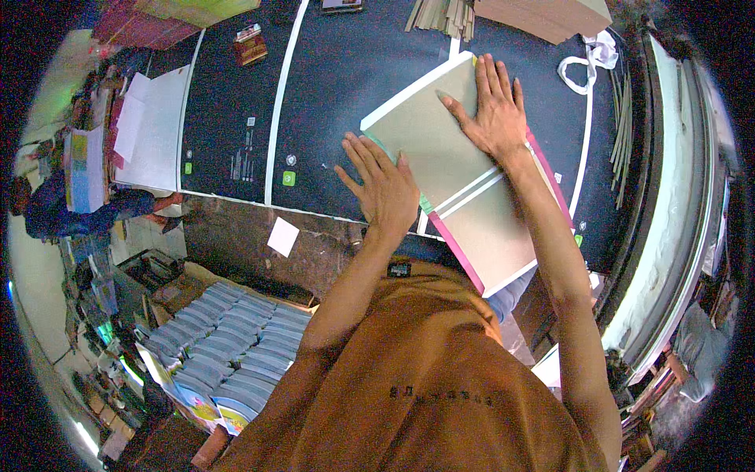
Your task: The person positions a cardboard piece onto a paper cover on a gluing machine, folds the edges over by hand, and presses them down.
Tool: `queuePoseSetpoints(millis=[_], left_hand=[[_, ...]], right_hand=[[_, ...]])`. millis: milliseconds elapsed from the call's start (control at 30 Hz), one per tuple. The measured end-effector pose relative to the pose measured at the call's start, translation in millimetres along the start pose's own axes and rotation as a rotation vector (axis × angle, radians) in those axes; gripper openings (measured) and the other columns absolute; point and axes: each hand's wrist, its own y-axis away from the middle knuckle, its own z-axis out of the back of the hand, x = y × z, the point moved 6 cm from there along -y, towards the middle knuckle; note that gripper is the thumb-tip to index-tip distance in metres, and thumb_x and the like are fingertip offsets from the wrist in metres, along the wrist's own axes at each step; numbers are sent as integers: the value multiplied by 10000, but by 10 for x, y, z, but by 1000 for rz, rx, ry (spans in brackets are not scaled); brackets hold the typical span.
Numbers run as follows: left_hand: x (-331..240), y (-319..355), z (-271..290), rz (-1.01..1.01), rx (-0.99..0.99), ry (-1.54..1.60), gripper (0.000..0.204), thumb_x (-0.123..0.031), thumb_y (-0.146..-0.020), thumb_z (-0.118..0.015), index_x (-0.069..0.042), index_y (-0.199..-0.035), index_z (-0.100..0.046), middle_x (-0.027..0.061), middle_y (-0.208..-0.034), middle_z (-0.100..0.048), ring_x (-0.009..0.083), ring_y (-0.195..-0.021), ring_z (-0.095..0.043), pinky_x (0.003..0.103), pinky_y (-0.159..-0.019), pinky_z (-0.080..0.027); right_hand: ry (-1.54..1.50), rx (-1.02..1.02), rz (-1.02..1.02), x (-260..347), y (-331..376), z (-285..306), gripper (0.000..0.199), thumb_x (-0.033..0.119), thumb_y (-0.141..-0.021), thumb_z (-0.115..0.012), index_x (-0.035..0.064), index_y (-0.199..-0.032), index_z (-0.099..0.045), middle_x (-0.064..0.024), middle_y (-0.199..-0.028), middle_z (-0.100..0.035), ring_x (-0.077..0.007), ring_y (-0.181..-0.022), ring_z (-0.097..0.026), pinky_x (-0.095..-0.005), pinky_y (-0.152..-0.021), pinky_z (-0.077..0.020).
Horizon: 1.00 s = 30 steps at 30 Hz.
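Note:
An opened-out hardback book cover (434, 119) lies at a slant on the dark table sheet, its bare greyish-tan inner side up. Folded-over white, green and pink margins run along its edges, and a narrow strip crosses between its two boards. My left hand (381, 185) rests along the cover's left edge by the green margin, fingers stretched out. Flat on the upper right of the cover lies my right hand (497, 114), its fingers spread and pointing away from me, near the right edge. Neither hand grips anything. The cover's near corner reaches past the table's front edge.
Stacked boards (543, 17) and loose strips (442, 17) sit at the far side. A white ring (576, 75) lies far right, beside long thin strips (621, 130). Bundled grey-blue stacks (236, 342) fill the lower left. Another person's blue sleeve (118, 212) shows at left.

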Motion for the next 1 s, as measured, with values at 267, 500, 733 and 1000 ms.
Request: queuePoseSetpoints(millis=[267, 500, 733, 1000], left_hand=[[47, -107, 71, -174, 10, 59, 702, -376, -1033, -463, 113, -1518, -326, 276, -1650, -200, 405, -1552, -158, 668, -1191, -151], [554, -624, 360, 22, -253, 443, 248, -314, -955, -663, -94, -1055, -718, 131, -1102, -631, 353, -1087, -563, 506, -917, -426], [576, -522, 157, 49, -379, 488, 220, -321, -924, -717, -103, -926, -740, 66, -945, -634, 303, -964, -584, 463, -828, -428], [564, -488, 188, 20, -359, 496, 178, -294, -898, -739, -118, -922, -739, 48, -938, -639, 280, -958, -593, 461, -823, -421]], right_hand=[[-13, -10, 178, -135, -89, 67, 968, 744, -936, -434, -1, -1549, -362, -162, -1608, -386, -312, -1497, -349, -547, -1238, -204], [-9, 82, 476, -410, -524, 282, 662, 605, -952, -560, 92, -1362, -643, -115, -1452, -591, -278, -1390, -506, -506, -1157, -348], [-172, -63, 424, -497, -448, 188, 532, 549, -948, -605, 135, -1259, -727, -104, -1425, -614, -278, -1365, -523, -471, -1104, -384], [-258, 9, 360, -508, -469, 178, 581, 590, -932, -610, 122, -1257, -726, -105, -1452, -592, -299, -1411, -461, -506, -1141, -347]])
